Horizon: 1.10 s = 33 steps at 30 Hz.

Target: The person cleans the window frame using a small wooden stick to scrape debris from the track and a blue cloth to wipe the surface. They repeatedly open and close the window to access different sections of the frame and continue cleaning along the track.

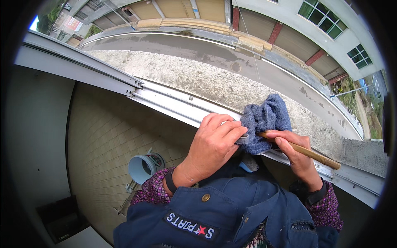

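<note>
A crumpled blue terry cloth [263,117] lies across the white metal window track [180,102] and the concrete ledge outside it. My left hand [217,142] grips the left edge of the cloth, where a grey fabric loop or band shows by the fingertips. In my right hand [294,152] is a bamboo stick [313,155], held between thumb and fingers; its left end meets the cloth, partly hidden in the folds. The stick's other end points right, over the track. Below the cloth, near my body, a light blue edge with grey bristly material [248,164] shows.
A light blue bucket [142,169] stands on the tiled floor inside, at lower left. Sliding window frames [77,66] fill the track's left part. Beyond the rough concrete ledge [186,74] lies a street far below. A dark object [63,217] sits at bottom left.
</note>
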{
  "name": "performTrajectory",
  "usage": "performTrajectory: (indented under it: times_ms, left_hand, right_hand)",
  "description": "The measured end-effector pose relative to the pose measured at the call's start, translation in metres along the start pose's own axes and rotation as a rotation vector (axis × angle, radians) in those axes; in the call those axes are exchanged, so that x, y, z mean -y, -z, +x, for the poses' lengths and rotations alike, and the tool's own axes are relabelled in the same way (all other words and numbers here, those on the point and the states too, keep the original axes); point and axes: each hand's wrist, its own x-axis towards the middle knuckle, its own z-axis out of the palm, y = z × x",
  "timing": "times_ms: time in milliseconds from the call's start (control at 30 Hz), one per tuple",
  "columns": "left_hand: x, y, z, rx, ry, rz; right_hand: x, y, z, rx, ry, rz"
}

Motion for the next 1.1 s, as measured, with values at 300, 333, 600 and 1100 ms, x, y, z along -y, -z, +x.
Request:
performTrajectory:
  times_ms: [300,333,600,1100]
  left_hand:
    - [-0.073,-0.073,0.032,0.063,-0.253,-0.127]
    - [-0.076,-0.074,0.032,0.046,-0.250,-0.164]
    - [-0.046,-0.018,0.028,-0.189,-0.098,-0.214]
    - [0.069,0.068,-0.003,-0.229,0.231,0.027]
  right_hand:
    - [-0.016,0.067,-0.083,-0.121,-0.031,-0.145]
    - [-0.012,0.070,-0.087,-0.144,-0.041,-0.169]
    - [0.029,0.052,-0.072,-0.269,0.077,-0.070]
    - [0.015,-0.049,0.030,-0.058,0.032,0.086]
